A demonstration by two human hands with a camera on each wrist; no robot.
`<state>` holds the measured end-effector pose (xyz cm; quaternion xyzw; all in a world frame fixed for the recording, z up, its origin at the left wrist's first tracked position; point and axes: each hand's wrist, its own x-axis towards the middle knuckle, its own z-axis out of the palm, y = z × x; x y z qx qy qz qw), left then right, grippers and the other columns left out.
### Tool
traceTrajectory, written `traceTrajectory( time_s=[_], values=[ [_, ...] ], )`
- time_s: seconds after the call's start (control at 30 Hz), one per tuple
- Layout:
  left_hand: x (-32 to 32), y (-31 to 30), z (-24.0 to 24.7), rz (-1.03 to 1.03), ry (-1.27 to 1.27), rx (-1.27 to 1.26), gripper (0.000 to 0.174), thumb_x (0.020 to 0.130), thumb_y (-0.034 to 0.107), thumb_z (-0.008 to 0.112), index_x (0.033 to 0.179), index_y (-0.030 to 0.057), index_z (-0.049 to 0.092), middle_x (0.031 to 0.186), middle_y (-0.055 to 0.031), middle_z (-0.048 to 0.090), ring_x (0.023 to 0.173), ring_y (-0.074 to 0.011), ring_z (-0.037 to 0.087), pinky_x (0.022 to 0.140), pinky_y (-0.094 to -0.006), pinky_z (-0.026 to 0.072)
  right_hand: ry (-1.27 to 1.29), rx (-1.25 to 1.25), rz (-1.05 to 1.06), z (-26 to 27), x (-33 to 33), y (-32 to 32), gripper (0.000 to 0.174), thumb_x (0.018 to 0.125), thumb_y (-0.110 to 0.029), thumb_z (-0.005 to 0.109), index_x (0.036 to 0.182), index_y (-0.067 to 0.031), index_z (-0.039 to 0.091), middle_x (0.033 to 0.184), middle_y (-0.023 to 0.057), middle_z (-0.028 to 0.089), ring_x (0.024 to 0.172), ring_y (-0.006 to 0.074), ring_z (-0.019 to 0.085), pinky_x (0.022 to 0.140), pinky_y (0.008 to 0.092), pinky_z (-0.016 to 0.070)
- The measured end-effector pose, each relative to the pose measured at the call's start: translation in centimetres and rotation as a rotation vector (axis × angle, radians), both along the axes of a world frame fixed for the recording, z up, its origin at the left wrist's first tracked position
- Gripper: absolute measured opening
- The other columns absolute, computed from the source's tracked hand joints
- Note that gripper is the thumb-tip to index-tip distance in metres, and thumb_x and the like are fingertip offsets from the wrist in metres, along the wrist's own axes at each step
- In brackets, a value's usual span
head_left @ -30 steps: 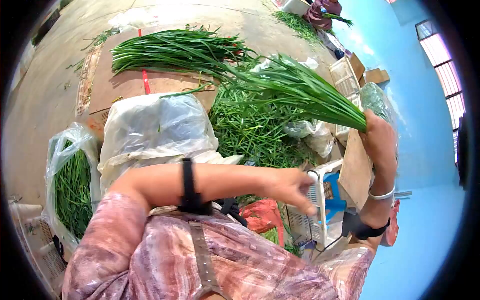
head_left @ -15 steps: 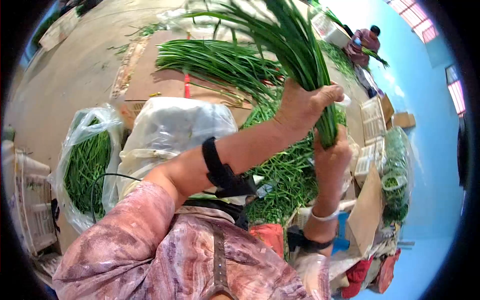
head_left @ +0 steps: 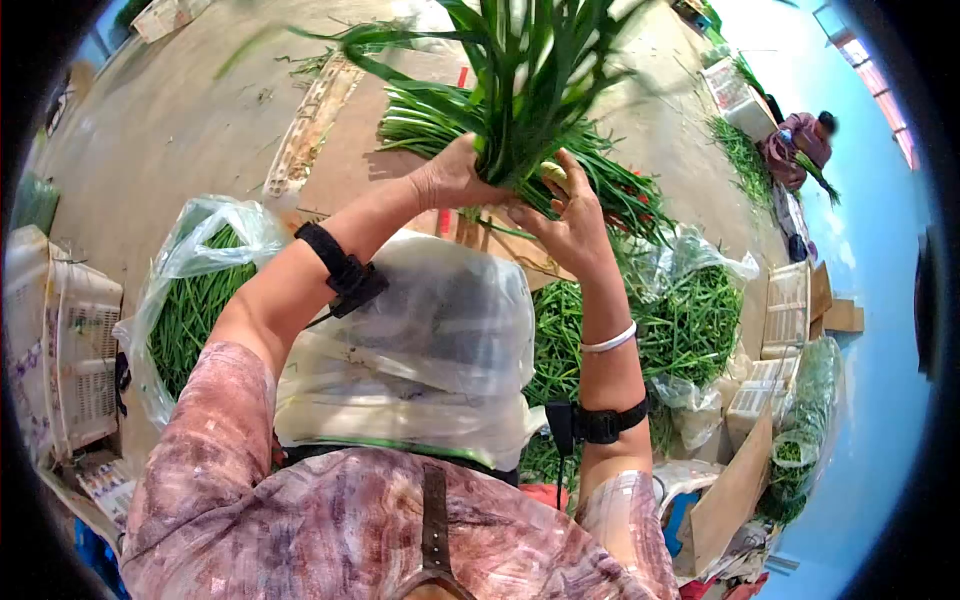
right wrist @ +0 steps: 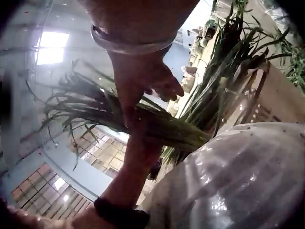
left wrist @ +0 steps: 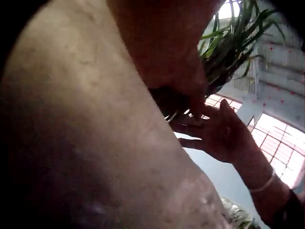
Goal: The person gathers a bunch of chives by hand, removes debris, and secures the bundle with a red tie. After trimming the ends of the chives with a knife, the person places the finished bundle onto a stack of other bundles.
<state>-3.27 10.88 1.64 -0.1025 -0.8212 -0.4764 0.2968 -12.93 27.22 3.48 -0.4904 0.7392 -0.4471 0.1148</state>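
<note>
My left hand (head_left: 458,178) grips a bunch of garlic chives (head_left: 515,110), its long flat leaves fanning upward, above the plastic-covered lap area. In the right wrist view the stem ends (right wrist: 190,136) stick out past that grip. The right hand (head_left: 575,225), with a white bracelet (head_left: 610,338) on its wrist, is right at the bunch from the other side, fingers spread and thumb apart. Its open palm (left wrist: 226,136) also shows in the left wrist view. Behind the bunch, a pile of chives (head_left: 425,115) lies on a cardboard-topped surface (head_left: 340,155).
A plastic bag of chives (head_left: 200,320) stands at left, beside white crates (head_left: 85,340). Clear plastic sheeting (head_left: 420,340) covers the front middle. Loose greens (head_left: 690,320) heap at right, near more crates (head_left: 788,305). Another person (head_left: 797,150) sits by the blue wall.
The bunch came from the right to the middle and turned upright. My left hand took hold of it, while the right hand let go of the stems and spread its fingers.
</note>
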Motion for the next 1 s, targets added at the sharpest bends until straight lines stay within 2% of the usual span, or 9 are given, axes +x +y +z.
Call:
traceTrajectory(
  time_s=[0.13, 0.3, 0.33, 0.43, 0.5, 0.57, 0.67, 0.8, 1.0],
  values=[
    [-1.6, -1.7, -3.6, -0.009, -0.019, -0.041, 0.052, 0.072, 0.016, 0.072, 0.118, 0.0044, 0.051, 0.109, -0.0083, 0.058, 0.097, -0.0169, 0.056, 0.09, -0.0332, 0.0437, -0.253, -0.1, 0.17, 0.5, 0.2, -3.9, 0.088, 0.06, -0.012, 0.082, 0.129, -0.0009, 0.03, 0.113, 0.0147, 0.056, 0.099, 0.0199, 0.057, 0.086, 0.032, 0.0466],
    [-4.5, -2.7, -6.6, -0.163, -0.18, 0.702, 0.044, 0.075, 0.018, 0.063, 0.116, 0.0056, 0.05, 0.111, -0.0132, 0.056, 0.103, -0.0268, 0.053, 0.088, -0.0362, 0.0436, -0.07, -0.256, 0.009, -1.7, 0.0, -7.6, 0.084, 0.062, -0.006, 0.078, 0.13, -0.0008, 0.028, 0.104, 0.009, 0.058, 0.092, 0.0169, 0.057, 0.083, 0.0299, 0.0471],
    [-4.9, -3.2, -6.5, 0.033, -0.162, 0.051, 0.046, 0.072, 0.018, 0.064, 0.114, 0.0037, 0.05, 0.111, -0.0158, 0.055, 0.1, -0.032, 0.054, 0.086, -0.0387, 0.0447, -0.202, -0.363, -0.026, -1.4, 0.5, -7.9, 0.082, 0.063, -0.008, 0.077, 0.129, -0.0001, 0.029, 0.103, 0.0079, 0.057, 0.09, 0.0159, 0.056, 0.082, 0.0291, 0.047],
    [-5.2, -2.3, -2.4, 0.199, 0.175, -0.617, 0.048, 0.07, 0.015, 0.064, 0.113, 0.0013, 0.05, 0.106, -0.0172, 0.057, 0.096, -0.0328, 0.057, 0.083, -0.0385, 0.0467, -0.338, -0.498, -0.162, -1.4, 0.2, -7.8, 0.067, 0.069, -0.01, 0.075, 0.123, 0.0015, 0.038, 0.098, 0.0049, 0.057, 0.085, 0.0131, 0.055, 0.077, 0.0263, 0.0464],
    [-4.0, -0.3, 3.1, 0.208, -0.537, -0.535, 0.031, 0.069, 0.014, 0.063, 0.098, 0.0011, 0.061, 0.093, -0.015, 0.065, 0.087, -0.0289, 0.063, 0.072, -0.0368, 0.0515, -0.757, -0.698, -0.163, 0.2, 0.5, -6.7, 0.049, 0.073, -0.009, 0.073, 0.114, 0.0021, 0.048, 0.095, 0.0038, 0.058, 0.084, 0.0125, 0.056, 0.075, 0.0252, 0.0457],
    [-4.0, 2.4, 6.3, 0.254, -0.624, -0.793, 0.026, 0.069, 0.015, 0.065, 0.09, 0.0002, 0.065, 0.092, -0.0132, 0.066, 0.085, -0.0277, 0.065, 0.07, -0.0371, 0.0524, -0.972, -0.803, -0.05, -0.1, -0.1, -4.9, 0.03, 0.084, -0.009, 0.059, 0.112, -0.0003, 0.056, 0.104, 0.0103, 0.062, 0.094, 0.0194, 0.059, 0.083, 0.0329, 0.0476],
    [-4.7, 6.3, 8.1, 0.216, -0.617, -1.109, 0.065, 0.073, 0.016, 0.063, 0.13, -0.0037, 0.037, 0.096, -0.0171, 0.064, 0.086, -0.029, 0.064, 0.068, -0.0365, 0.052, -1.592, -1.002, 0.265, -1.6, -0.1, -0.7, 0.032, 0.088, -0.022, 0.053, 0.115, -0.0044, 0.055, 0.117, 0.011, 0.057, 0.109, 0.026, 0.053, 0.092, 0.0442, 0.0436],
    [-3.2, 9.4, 10.7, 0.131, -0.701, -1.023, 0.101, 0.061, 0.031, 0.076, 0.139, -0.0027, 0.021, 0.1, -0.0197, 0.061, 0.088, -0.0316, 0.063, 0.07, -0.0368, 0.0513, -1.624, -1.064, -0.11, -4.5, 0.5, 3.0, 0.042, 0.083, -0.027, 0.059, 0.117, -0.0044, 0.053, 0.118, 0.0125, 0.057, 0.108, 0.0279, 0.054, 0.091, 0.0447, 0.0445],
    [0.6, 10.2, 9.5, 0.34, -0.461, -1.001, 0.118, 0.049, 0.043, 0.083, 0.138, -0.0029, 0.02, 0.114, -0.0242, 0.052, 0.112, -0.0365, 0.049, 0.089, -0.047, 0.042, -1.676, -1.229, 0.056, -4.8, 1.4, 5.0, 0.04, 0.082, -0.018, 0.058, 0.117, 0.0009, 0.051, 0.116, 0.0152, 0.057, 0.106, 0.0285, 0.055, 0.095, 0.0432, 0.043]
  ],
)
